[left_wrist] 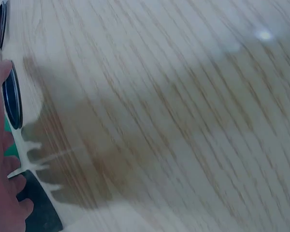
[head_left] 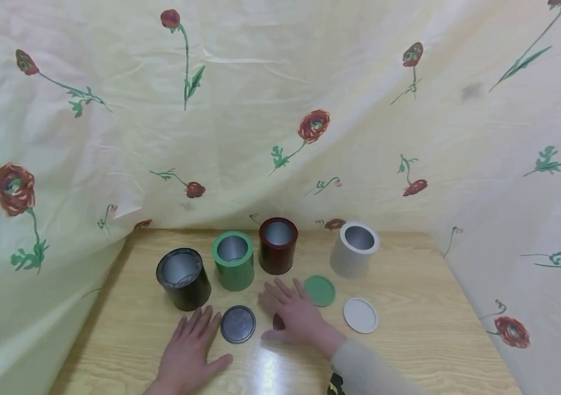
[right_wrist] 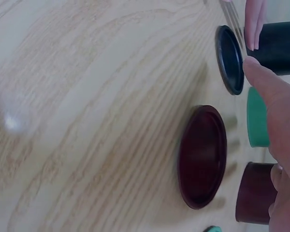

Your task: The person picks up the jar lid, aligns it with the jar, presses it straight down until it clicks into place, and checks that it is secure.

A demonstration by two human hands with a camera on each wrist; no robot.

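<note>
My left hand (head_left: 187, 351), fingers spread and holding nothing, is just in front of the black canister (head_left: 183, 280). A round black lid (head_left: 238, 325) lies beside its fingertips. To the right, my right hand (head_left: 294, 315) stretches flat above a dark red lid (right_wrist: 203, 157), which it mostly covers in the head view. In the right wrist view that lid lies on the table, with a gap between it and the right hand (right_wrist: 286, 125). Behind stand the open green canister (head_left: 233, 269) and dark red canister (head_left: 277, 252). In the left wrist view the left hand (left_wrist: 2, 159) shows only at the edge.
A white open canister (head_left: 351, 255) stands at the back right. A green lid (head_left: 319, 291) and a white lid (head_left: 361, 315) lie in front of it on the wood-grain table (head_left: 423, 329). Flowered cloth (head_left: 241, 137) hangs behind and along both sides.
</note>
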